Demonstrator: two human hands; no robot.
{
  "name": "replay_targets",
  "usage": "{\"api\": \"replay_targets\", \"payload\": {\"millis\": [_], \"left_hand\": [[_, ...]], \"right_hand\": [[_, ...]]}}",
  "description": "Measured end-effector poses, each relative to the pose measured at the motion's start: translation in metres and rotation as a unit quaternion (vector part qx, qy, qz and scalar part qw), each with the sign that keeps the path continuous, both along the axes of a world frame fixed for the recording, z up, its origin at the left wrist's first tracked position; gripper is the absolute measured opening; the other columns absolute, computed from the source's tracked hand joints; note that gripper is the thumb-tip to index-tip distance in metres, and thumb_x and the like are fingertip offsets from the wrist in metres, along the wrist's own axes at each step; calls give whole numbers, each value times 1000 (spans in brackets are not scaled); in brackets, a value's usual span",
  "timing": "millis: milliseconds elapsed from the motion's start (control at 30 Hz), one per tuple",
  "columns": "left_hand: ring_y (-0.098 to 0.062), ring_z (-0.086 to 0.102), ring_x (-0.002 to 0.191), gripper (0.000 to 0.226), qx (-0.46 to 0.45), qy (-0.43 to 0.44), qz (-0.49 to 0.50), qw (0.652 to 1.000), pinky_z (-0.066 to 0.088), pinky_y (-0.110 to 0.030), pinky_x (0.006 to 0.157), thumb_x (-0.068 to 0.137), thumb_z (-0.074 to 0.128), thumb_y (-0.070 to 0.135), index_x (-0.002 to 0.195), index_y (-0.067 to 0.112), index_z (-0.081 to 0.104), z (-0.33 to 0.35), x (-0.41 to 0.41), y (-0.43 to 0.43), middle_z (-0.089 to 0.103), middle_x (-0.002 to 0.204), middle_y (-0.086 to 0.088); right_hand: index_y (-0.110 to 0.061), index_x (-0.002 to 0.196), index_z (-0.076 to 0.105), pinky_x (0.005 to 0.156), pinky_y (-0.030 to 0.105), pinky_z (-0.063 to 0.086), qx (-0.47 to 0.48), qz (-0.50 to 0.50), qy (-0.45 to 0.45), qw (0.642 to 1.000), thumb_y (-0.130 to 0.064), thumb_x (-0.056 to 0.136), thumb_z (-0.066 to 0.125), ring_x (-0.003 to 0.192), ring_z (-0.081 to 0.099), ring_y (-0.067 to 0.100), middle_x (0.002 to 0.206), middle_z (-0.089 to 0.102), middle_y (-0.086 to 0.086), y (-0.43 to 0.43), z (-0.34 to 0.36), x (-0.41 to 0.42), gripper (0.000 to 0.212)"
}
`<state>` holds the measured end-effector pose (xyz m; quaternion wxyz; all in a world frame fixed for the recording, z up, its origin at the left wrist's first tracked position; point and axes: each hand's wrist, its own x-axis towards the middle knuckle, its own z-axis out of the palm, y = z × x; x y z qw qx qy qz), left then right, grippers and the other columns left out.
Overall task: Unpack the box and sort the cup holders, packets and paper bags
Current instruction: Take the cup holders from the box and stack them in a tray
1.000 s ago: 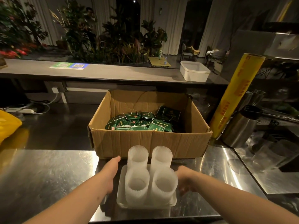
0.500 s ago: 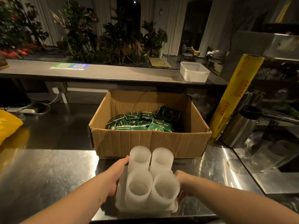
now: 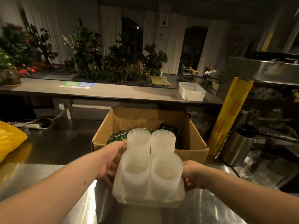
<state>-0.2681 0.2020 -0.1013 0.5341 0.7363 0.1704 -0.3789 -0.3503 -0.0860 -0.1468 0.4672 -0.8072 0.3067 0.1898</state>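
Observation:
A white translucent cup holder (image 3: 149,173) with ribbed round sockets is lifted off the steel counter (image 3: 32,177), in front of the open cardboard box (image 3: 191,143). My left hand (image 3: 108,162) grips its left side, fingers under the base. On the right edge, my right hand (image 3: 191,174) holds it with curled fingers. Green packets (image 3: 117,138) lie in the box, mostly hidden behind the holder.
A yellow roll of wrap (image 3: 229,115) leans right of the box, beside a steel jug (image 3: 237,146). A yellow bag (image 3: 9,141) lies at the far left. A white tub (image 3: 191,91) sits on the back ledge. Cables and a socket are behind left.
Both hands closed on the holder's sides and raised it from the counter toward me; it now covers most of the packets in the box.

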Motion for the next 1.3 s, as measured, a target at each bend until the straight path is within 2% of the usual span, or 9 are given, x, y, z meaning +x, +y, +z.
{"api": "replay_targets", "payload": {"millis": [167,433,500,700,833,933,1000,1167,1300], "left_hand": [[-45,58,120,89,-27,-64,-15,997,43,-65,106,83,50,83,145,20,50,46,30,-6,60,136,-17],[-40,60,108,56,-38,-136,-45,989,49,-52,96,94,50,64,117,14,62,123,60,-45,64,117,-18],[-41,60,110,55,-86,-132,-25,987,51,-51,92,94,55,58,123,12,61,130,74,-52,64,120,-20],[-45,55,121,48,-215,-189,88,954,42,-54,111,104,47,49,136,15,57,136,142,-86,59,132,-18],[-35,48,129,45,-196,-240,165,936,37,-53,116,108,41,45,141,16,52,142,178,-112,50,146,-13],[-34,41,139,50,-162,-269,197,929,34,-51,118,109,39,43,152,18,42,140,192,-131,42,155,-10],[-34,39,142,49,-160,-272,185,931,32,-53,120,110,40,39,153,17,40,133,202,-143,41,157,-10],[-36,46,140,53,-233,-172,82,953,38,-54,117,110,40,41,154,12,39,108,222,-183,46,154,-15],[-33,42,144,61,-251,-145,13,957,33,-52,117,108,36,51,156,13,39,97,250,-211,44,158,-11]], "right_hand": [[-17,110,73,81,45,64,49,-66,-67,994,-20,89,76,98,74,30,109,74,11,-17,28,19,21],[-3,119,60,88,51,61,155,-140,-110,972,4,83,67,107,66,40,120,63,22,-40,89,60,38],[-4,120,57,83,47,63,191,-166,-110,961,5,86,65,105,67,39,120,64,22,-47,99,79,36],[-3,122,57,75,31,56,251,-243,-129,928,7,88,54,98,62,26,115,64,19,-69,130,143,36],[-8,124,57,87,33,60,292,-289,-140,901,12,78,57,107,67,27,122,63,19,-79,144,183,50],[-8,111,57,59,34,60,313,-331,-163,875,10,85,60,88,64,26,113,60,19,-79,156,211,32],[-7,108,58,48,31,52,315,-368,-178,857,6,90,62,80,60,23,112,59,18,-78,160,233,22],[-16,113,61,63,30,50,349,-422,-253,797,5,93,60,90,59,27,103,58,13,-69,147,284,29],[-23,118,59,61,32,52,339,-469,-311,754,7,92,57,94,63,30,107,63,11,-61,134,325,39]]}}
